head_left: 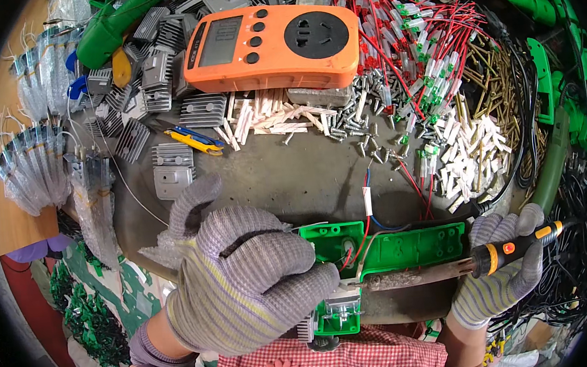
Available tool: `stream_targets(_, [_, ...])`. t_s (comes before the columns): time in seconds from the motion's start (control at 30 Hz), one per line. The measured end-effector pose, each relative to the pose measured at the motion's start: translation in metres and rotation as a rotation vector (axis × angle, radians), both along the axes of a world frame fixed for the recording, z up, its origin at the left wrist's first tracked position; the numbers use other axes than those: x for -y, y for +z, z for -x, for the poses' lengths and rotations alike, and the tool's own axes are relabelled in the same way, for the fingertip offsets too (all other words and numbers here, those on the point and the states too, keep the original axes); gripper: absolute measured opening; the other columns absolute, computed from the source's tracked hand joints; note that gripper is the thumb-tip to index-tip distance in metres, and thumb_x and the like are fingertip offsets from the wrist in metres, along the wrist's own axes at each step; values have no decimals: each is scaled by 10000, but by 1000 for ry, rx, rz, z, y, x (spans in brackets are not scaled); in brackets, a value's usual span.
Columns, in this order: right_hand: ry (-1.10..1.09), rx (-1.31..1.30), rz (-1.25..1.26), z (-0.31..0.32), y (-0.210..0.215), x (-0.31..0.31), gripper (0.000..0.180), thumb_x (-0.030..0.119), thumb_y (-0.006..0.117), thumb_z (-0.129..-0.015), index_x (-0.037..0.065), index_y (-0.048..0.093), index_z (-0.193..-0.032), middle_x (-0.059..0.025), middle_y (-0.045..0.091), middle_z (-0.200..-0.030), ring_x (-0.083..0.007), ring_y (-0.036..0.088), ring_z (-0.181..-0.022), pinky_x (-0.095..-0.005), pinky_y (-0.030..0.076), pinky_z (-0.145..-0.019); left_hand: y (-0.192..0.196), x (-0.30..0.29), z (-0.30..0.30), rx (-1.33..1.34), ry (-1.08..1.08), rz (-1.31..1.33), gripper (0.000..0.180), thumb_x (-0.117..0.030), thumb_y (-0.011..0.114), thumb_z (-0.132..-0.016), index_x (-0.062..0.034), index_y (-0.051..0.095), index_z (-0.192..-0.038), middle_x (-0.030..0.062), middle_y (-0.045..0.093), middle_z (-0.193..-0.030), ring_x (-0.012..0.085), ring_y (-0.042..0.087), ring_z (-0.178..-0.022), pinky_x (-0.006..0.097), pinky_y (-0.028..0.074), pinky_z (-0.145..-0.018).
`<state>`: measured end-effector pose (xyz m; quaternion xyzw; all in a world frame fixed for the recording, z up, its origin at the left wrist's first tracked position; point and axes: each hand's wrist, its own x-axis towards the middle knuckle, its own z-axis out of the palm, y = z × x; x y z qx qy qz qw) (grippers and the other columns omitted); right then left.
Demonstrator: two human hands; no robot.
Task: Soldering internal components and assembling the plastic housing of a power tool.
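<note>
My right hand (497, 271), in a grey striped glove, grips a soldering iron (509, 253) by its black and orange handle. The iron's shaft points left, and its tip is beside the fingertips of my left hand (246, 277). That gloved hand is closed in a pinch over an open green plastic housing (409, 247); what the fingers hold is hidden. Red and blue wires rise from the housing to a white sleeve (367, 200). A grey finned metal part and a clear piece (341, 311) sit at the housing's near end.
An orange power meter (272, 47) stands at the back. Around it lie grey heat sinks (160, 70), white sleeves (474, 152), screws (350, 120) and red-wired indicator lights (428, 49). A yellow-and-blue cutter (193, 139) lies left of centre. Black cables (575, 258) heap at right; bubble-wrapped bundles (34, 169) at left.
</note>
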<state>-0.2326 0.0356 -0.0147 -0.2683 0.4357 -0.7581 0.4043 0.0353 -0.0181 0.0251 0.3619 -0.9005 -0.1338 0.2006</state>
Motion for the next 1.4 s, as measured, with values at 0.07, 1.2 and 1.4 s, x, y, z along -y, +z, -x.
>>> stream_targets(0.07, [5, 8, 3, 3, -1, -2, 378, 368, 690, -922, 81, 447, -961, 15, 406, -590, -106, 381, -511, -279, 309, -538, 0, 1, 0, 24, -17, 16, 308, -263, 802, -558, -361, 717, -838, -85, 465, -832, 196, 522, -832, 556, 368, -945])
stream_targets(1.2, [-94, 70, -134, -1, 0, -8, 404, 352, 679, -895, 33, 479, -1041, -93, 552, -739, -139, 516, -562, -234, 399, -478, 23, -8, 18, 45, 56, 56, 202, -72, 774, -625, -145, 706, -802, 6, 513, -737, 263, 504, -688, 417, 420, -692])
stream_targets(1.4, [-69, 37, -175, -3, 5, -7, 410, 359, 679, -892, 33, 481, -1041, -92, 555, -739, -139, 523, -577, -239, 404, -489, 25, -8, 18, 126, 56, 88, 202, -106, 774, -625, -149, 715, -813, 20, 585, -794, 278, 528, -721, 428, 430, -712])
